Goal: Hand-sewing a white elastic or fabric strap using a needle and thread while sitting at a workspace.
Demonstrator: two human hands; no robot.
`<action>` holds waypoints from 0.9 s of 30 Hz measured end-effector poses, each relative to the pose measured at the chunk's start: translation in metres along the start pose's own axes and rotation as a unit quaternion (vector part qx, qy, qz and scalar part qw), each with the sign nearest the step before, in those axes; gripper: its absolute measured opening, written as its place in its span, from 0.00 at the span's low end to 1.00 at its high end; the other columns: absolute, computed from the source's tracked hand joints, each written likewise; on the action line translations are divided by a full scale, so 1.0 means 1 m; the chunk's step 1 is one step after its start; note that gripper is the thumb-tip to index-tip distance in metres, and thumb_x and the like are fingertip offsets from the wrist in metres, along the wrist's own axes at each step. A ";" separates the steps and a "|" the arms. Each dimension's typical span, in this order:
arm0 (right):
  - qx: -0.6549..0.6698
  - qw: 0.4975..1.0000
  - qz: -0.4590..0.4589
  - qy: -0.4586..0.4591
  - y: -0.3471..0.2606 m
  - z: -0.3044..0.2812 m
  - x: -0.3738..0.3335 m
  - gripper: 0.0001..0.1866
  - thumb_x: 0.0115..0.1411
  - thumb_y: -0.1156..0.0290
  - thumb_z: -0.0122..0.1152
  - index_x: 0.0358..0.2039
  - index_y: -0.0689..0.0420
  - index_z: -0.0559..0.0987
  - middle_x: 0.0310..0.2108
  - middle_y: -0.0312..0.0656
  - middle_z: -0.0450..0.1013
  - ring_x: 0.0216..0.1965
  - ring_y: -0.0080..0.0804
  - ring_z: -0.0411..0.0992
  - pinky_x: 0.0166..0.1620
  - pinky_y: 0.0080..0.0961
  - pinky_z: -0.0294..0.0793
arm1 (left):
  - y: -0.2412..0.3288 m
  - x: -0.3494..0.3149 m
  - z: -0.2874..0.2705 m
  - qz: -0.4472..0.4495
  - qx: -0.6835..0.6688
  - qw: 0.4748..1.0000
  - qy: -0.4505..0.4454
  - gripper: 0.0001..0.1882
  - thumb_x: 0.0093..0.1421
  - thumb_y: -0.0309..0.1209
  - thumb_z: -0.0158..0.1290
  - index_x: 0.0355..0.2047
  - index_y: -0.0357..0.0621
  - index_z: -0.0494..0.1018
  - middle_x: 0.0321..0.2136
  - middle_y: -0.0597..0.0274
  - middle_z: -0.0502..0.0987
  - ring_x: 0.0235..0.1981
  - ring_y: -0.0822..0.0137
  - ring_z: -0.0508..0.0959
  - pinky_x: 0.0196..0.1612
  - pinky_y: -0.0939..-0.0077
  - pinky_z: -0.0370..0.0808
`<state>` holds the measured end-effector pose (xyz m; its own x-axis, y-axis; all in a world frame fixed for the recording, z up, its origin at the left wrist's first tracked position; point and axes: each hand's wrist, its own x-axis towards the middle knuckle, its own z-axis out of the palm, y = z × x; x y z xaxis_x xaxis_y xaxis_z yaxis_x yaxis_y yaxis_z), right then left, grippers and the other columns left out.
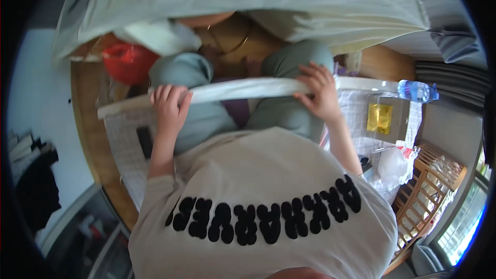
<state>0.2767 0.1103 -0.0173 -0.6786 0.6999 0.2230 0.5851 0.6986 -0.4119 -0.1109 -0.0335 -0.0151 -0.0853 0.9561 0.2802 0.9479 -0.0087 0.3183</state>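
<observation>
A long white strip, seemingly folded or rolled cloth (248, 89), runs across in front of my knees. My left hand (170, 102) is closed over it on the left, thumb on the near side. On the right, my right hand (321, 89) wraps round the same strip, its fingers over the far side and its thumb below. Between the two hands the strip is slightly bowed. My grey-green trouser legs (206, 116) show on both sides of it. Beyond my knees hangs a large cream cloth (248, 0).
A red bag (129, 62) lies at the far left. Beside my left arm is a dark flat object (144, 142) on a checked cover (121, 134). To the right are a water bottle (416, 92), a gold packet (380, 119), a white plastic bag (393, 165) and a slatted wooden frame (426, 196).
</observation>
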 end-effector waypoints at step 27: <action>0.125 0.989 0.035 0.069 -0.086 0.019 0.034 0.09 0.54 0.80 0.63 0.37 0.58 0.80 0.44 0.43 0.76 0.51 0.45 0.71 0.54 0.35 0.68 | 0.003 -0.023 -0.008 0.005 -0.046 0.998 0.049 0.16 0.55 0.34 0.60 0.44 0.52 0.76 0.46 0.69 0.78 0.47 0.67 0.77 0.62 0.56 0.59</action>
<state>0.1952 0.0713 0.0091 -0.5626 0.7714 0.2975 0.4895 0.6008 -0.6321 -0.1092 -0.0575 -0.0129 -0.1098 0.9223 0.3705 0.9174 -0.0495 0.3950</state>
